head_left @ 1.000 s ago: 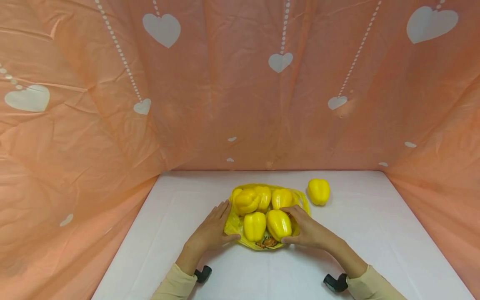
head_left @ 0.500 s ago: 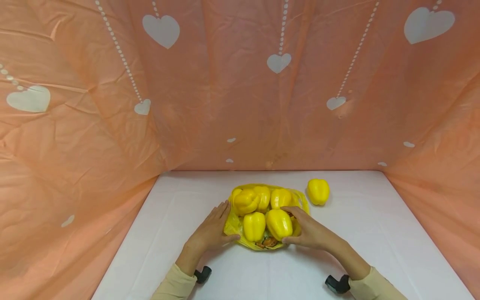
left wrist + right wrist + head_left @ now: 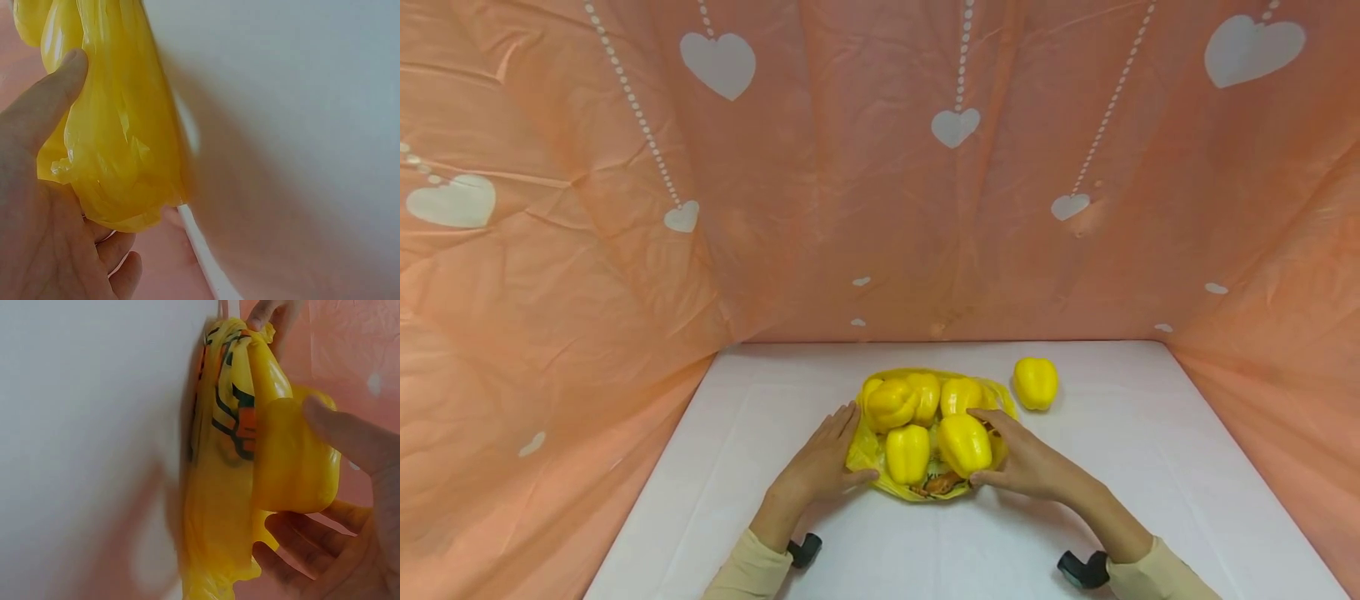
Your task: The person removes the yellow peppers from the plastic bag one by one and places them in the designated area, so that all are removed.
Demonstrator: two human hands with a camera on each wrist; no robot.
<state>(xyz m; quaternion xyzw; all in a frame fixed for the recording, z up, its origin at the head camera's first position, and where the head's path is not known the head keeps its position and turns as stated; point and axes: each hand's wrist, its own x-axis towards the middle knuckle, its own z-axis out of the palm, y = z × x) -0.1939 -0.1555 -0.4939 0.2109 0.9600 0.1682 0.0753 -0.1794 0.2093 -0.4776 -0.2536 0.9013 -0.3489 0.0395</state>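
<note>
A yellow plastic bag lies spread on the table, several yellow bell peppers on it. My right hand grips the front right bell pepper, thumb at its near end and fingers at the far end. The right wrist view shows this bell pepper between thumb and fingers, above the bag's printed side. Along the bag's left edge rests my left hand, its fingers fairly straight. In the left wrist view its thumb touches the crumpled bag, while some fingers are partly hidden behind it.
One more bell pepper stands on the white table, beyond the bag's right edge. Within the bag's outline sit another bell pepper at the front left and several at the back. Peach curtains hang behind and at both sides.
The front right bell pepper has shifted slightly right and away from me in my right hand, uncovering more of the bag's print. My left hand has stayed in place.
</note>
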